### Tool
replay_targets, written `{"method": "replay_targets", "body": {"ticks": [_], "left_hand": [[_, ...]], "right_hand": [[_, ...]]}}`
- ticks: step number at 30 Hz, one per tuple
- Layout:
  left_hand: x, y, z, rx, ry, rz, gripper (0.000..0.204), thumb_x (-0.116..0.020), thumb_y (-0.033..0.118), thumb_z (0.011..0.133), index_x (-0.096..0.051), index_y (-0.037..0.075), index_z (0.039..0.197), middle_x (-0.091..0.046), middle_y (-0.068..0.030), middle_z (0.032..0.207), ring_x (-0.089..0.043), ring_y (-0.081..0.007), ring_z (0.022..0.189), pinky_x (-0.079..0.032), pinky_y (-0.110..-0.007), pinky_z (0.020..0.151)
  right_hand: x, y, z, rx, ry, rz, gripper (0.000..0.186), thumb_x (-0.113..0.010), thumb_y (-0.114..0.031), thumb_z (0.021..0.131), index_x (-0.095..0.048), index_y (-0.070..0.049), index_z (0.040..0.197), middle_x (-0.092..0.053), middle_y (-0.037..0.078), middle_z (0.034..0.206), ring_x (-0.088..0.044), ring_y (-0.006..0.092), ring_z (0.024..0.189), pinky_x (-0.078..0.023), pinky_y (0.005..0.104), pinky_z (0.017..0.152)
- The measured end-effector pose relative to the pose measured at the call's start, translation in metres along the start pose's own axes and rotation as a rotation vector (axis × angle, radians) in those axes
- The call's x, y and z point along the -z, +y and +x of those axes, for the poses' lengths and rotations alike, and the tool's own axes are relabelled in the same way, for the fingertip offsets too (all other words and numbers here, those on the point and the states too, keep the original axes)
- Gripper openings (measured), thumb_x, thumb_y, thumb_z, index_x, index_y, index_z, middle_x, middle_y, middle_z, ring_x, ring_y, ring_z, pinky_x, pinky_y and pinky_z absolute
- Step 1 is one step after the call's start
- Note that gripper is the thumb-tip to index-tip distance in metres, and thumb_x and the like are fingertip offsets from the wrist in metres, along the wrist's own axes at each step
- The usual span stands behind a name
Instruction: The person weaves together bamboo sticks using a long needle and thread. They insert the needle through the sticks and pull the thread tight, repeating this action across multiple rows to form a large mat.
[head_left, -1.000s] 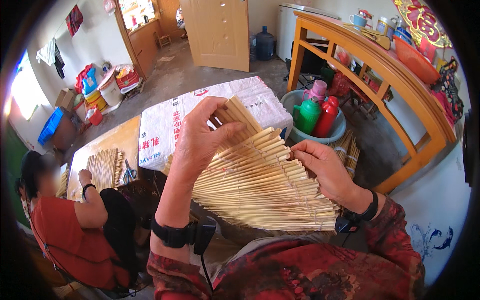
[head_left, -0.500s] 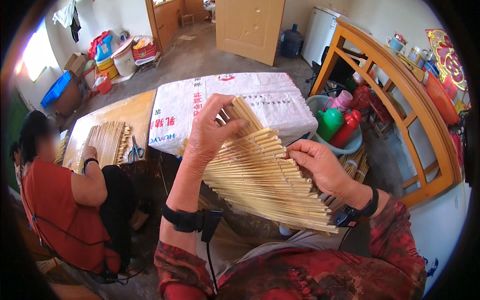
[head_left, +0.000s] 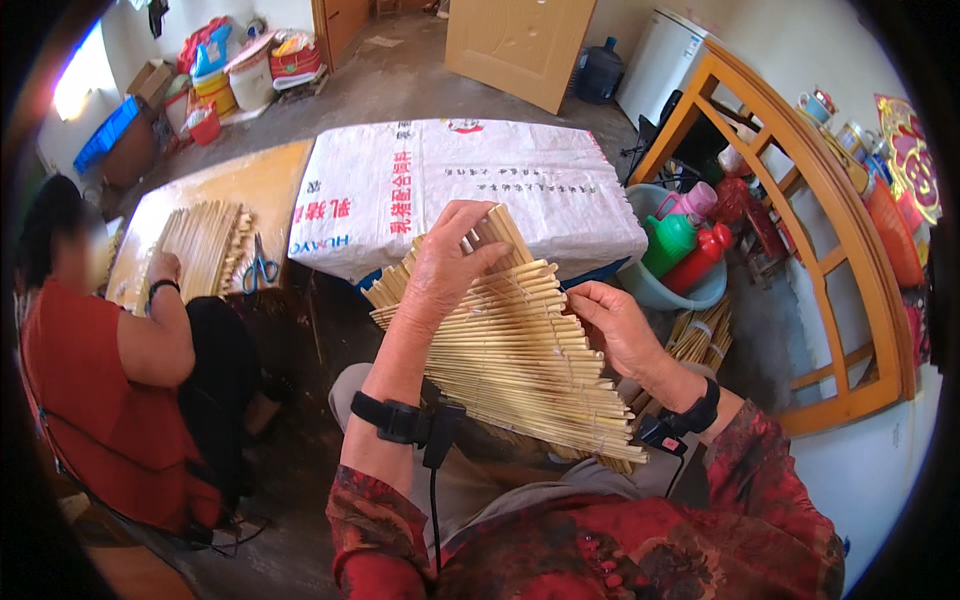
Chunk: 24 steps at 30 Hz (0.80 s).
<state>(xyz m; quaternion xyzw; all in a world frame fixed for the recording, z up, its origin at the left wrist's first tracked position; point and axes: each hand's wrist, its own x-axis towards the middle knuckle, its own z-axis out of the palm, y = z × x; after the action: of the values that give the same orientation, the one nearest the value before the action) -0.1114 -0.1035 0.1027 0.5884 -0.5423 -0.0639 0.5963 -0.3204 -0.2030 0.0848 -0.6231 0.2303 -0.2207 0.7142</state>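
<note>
A mat of pale yellow reed stalks, bound side by side with thin string, lies fanned and tilted above my lap. My left hand is closed round its upper end, thumb across a few stalks that stick up beyond the rest. At the mat's right edge, my right hand is closed in a pinch, thumb against forefinger. What sits between those fingertips is too small to make out. The mat's underside is hidden.
A table under a white woven sack stands ahead. To its right are a blue tub of thermos flasks, reed bundles and a wooden frame. At left, a person in red works another reed mat beside scissors.
My view has shifted, so the room sits a little differently. The mat has tilted slightly, its left end showing more. Both hands keep their places on it.
</note>
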Motion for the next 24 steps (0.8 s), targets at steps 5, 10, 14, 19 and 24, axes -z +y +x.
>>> {"method": "replay_targets", "body": {"ticks": [5,10,14,19,24], "left_hand": [[0.001,-0.022,-0.008,0.04,0.013,-0.056,0.043,-0.069,0.004,0.075,-0.057,0.005,0.116,-0.056,-0.0045,0.109,-0.053,-0.0161,0.094,-0.046,-0.028,0.081],[-0.006,-0.026,-0.009,0.013,0.005,-0.158,0.048,-0.066,0.001,0.077,-0.052,0.006,0.122,-0.052,-0.0071,0.121,-0.053,-0.0204,0.102,-0.045,-0.03,0.084],[-0.008,-0.037,-0.009,-0.063,0.083,-0.093,0.055,-0.067,0.0,0.075,-0.048,0.007,0.127,-0.046,-0.0096,0.129,-0.049,-0.022,0.113,-0.045,-0.031,0.087],[-0.004,-0.048,-0.009,-0.128,0.059,-0.095,0.068,-0.069,-0.003,0.069,-0.044,0.01,0.131,-0.042,-0.0105,0.135,-0.04,-0.0263,0.125,-0.039,-0.034,0.099],[0.002,-0.048,-0.009,-0.138,-0.007,-0.093,0.073,-0.068,-0.005,0.067,-0.04,0.009,0.133,-0.039,-0.0109,0.137,-0.035,-0.0278,0.129,-0.034,-0.036,0.104]], "right_hand": [[0.002,0.003,0.027,-0.032,-0.004,-0.15,0.017,-0.053,-0.019,0.092,-0.06,-0.003,0.098,-0.061,-0.002,0.082,-0.053,0.0036,0.066,-0.043,0.017,0.058],[0.002,-0.012,0.048,-0.049,-0.006,-0.201,0.018,-0.052,-0.018,0.092,-0.059,-0.003,0.101,-0.059,-0.002,0.078,-0.054,0.0046,0.063,-0.045,0.0188,0.054],[-0.011,-0.021,0.055,-0.088,-0.045,-0.164,0.019,-0.052,-0.017,0.093,-0.057,-0.002,0.103,-0.059,-0.002,0.08,-0.054,0.0041,0.065,-0.047,0.019,0.056],[-0.026,-0.027,0.059,-0.106,-0.089,-0.32,0.022,-0.054,-0.014,0.09,-0.056,0.0,0.107,-0.06,0.0,0.092,-0.057,0.0058,0.081,-0.048,0.0202,0.072],[-0.018,-0.032,0.068,-0.253,-0.119,-0.256,0.023,-0.054,-0.011,0.089,-0.055,0.001,0.109,-0.06,0.002,0.099,-0.058,0.0076,0.086,-0.048,0.0225,0.077]]}}
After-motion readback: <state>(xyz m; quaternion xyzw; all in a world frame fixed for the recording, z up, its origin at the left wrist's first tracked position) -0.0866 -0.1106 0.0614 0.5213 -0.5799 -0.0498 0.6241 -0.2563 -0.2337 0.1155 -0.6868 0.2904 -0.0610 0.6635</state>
